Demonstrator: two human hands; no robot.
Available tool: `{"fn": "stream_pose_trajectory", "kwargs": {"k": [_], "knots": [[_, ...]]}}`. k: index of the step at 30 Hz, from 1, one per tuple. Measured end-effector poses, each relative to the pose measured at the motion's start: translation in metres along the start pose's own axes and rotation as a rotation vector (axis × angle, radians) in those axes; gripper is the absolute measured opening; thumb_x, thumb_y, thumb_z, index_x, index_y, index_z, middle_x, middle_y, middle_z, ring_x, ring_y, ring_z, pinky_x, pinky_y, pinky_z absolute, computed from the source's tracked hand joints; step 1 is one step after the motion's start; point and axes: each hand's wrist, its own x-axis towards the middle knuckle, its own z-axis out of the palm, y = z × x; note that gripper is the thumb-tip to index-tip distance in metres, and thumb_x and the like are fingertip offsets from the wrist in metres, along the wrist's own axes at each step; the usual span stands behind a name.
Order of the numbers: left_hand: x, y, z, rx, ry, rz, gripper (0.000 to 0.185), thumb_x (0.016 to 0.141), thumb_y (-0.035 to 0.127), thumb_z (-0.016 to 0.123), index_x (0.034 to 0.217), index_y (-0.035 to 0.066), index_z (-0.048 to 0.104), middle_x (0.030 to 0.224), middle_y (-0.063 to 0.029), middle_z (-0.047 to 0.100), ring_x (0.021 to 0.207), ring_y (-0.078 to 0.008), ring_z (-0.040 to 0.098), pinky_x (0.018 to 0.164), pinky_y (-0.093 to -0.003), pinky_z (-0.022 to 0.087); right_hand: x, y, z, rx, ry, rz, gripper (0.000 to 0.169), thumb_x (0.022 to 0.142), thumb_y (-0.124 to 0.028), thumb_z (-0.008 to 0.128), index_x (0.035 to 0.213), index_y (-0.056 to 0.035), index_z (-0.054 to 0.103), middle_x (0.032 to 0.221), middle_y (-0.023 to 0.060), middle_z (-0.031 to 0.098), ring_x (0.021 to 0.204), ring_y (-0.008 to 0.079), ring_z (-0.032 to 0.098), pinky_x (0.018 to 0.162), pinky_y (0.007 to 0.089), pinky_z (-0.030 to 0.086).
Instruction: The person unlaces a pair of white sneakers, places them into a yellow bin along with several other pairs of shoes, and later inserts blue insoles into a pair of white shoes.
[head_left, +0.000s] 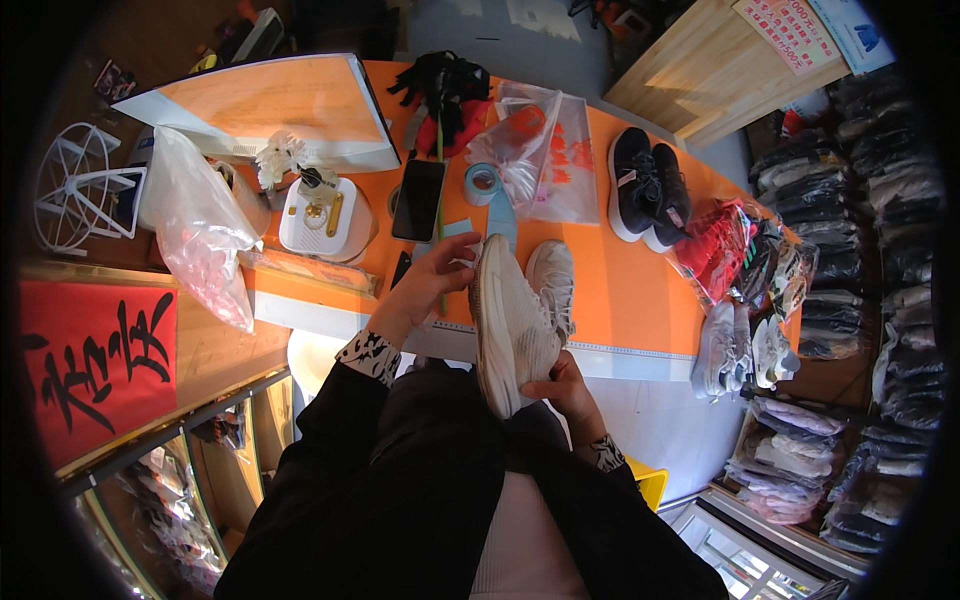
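A white mesh sneaker (517, 315) is tilted on its side in front of me, its sole facing left and its toe pointing away. My right hand (568, 386) grips it by the heel, thumb on the upper. Beside the toe is my left hand (435, 277), fingers apart and slightly curled; whether the fingertips touch the sole cannot be told. The matching white sneaker (553, 281) stands on the orange table (611, 300), just right of the held one and partly behind it. A roll of light-blue tape (481, 182) lies beyond the toe.
On the table are a black smartphone (419, 201), a monitor (277, 112), a white box-shaped device (328, 217), clear plastic bags (555, 157) and black sneakers (645, 184). Grey-white sneakers (720, 349) and bagged shoes (712, 247) line the right edge. Racks of wrapped items (810, 247) stand beyond.
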Motion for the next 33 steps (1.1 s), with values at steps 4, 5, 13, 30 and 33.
{"fn": "stream_pose_trajectory", "kwargs": {"k": [4, 5, 13, 30, 33], "knots": [[0.000, 0.006, -0.005, 0.038, 0.013, -0.044, 0.056, 0.084, 0.003, 0.067, 0.135, 0.011, 0.046, 0.119, -0.0045, 0.049, 0.110, -0.0173, 0.051, 0.099, -0.0319, 0.042, 0.002, -0.001, 0.005, 0.045, 0.022, 0.028, 0.044, 0.068, 0.002, 0.074, 0.112, 0.0008, 0.065, 0.108, 0.0077, 0.067, 0.098, 0.0170, 0.062, 0.089, 0.0286, 0.046], [-0.001, 0.008, -0.003, 0.033, 0.032, 0.004, 0.055, 0.083, 0.000, 0.067, 0.134, 0.011, 0.048, 0.118, -0.0040, 0.049, 0.109, -0.0171, 0.051, 0.099, -0.0317, 0.043, 0.003, -0.001, 0.004, 0.043, 0.015, 0.029, 0.045, 0.068, 0.001, 0.074, 0.112, 0.0008, 0.064, 0.109, 0.0076, 0.067, 0.098, 0.0169, 0.062, 0.090, 0.0286, 0.046], [0.005, 0.035, 0.002, 0.725, 0.021, 0.529, 0.035, 0.075, -0.009, 0.067, 0.105, 0.007, 0.062, 0.113, -0.0069, 0.055, 0.104, -0.0192, 0.056, 0.090, -0.0298, 0.048, 0.004, 0.002, -0.003, -0.016, 0.007, 0.088, 0.064, 0.062, -0.002, 0.078, 0.123, 0.0017, 0.058, 0.117, 0.0084, 0.065, 0.110, 0.0205, 0.059, 0.100, 0.0332, 0.041], [-0.047, -0.014, 0.063, 0.814, 0.401, 0.275, 0.011, 0.082, 0.006, 0.069, 0.087, -0.002, 0.063, 0.073, -0.0075, 0.065, 0.063, -0.0111, 0.062, 0.057, -0.0262, 0.050, 0.063, 0.043, 0.015, -1.276, 0.229, -0.533, 0.016, 0.078, -0.006, 0.062, 0.093, 0.0002, 0.063, 0.093, 0.0178, 0.063, 0.088, 0.0362, 0.059, 0.076, 0.0443, 0.049], [-0.054, -0.032, 0.072, 1.070, 0.323, 0.317, 0.011, 0.077, 0.007, 0.069, 0.086, 0.002, 0.065, 0.073, -0.0117, 0.064, 0.065, -0.0255, 0.064, 0.059, -0.0337, 0.050, 0.051, 0.049, 0.014, -1.227, 0.277, -0.597, 0.014, 0.075, -0.002, 0.064, 0.089, -0.0008, 0.065, 0.091, 0.0161, 0.063, 0.083, 0.0359, 0.060, 0.074, 0.0422, 0.050]]}}
